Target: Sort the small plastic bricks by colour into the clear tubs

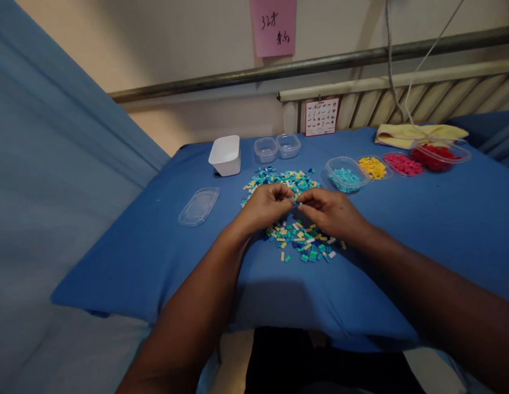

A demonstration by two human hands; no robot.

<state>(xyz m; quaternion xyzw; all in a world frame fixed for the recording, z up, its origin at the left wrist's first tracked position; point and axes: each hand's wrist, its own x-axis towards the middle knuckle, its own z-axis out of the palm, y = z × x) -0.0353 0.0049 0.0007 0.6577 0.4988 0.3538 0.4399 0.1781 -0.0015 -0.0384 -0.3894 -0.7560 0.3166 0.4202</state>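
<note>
Bare forearms (427, 279) reach over the near edge of the blue-covered table (184, 262), and the left hand (266, 207) and right hand (335, 212) almost meet, each narrowed to a thumb-and-finger pinch. Between their fingertips sit tiny toy bricks (296, 203), bluish, too small to tell how many or whether they are joined. Just beyond both hands spreads a dense brick heap (295, 178), mostly blue, green and cream; a looser brick scatter (304, 241) lies just nearer than them. Left of the left hand rests a clear lid (199, 207); farther off stands a white tub (225, 156). Right of the right hand, a little beyond, a clear container (361, 167) holds light-blue bricks (345, 177). Pieces this small should be light, stiff and hard to break, though smooth plastic could slip or flick away; pinching opposite long sides, leaving top and underside free, seems best.
</note>
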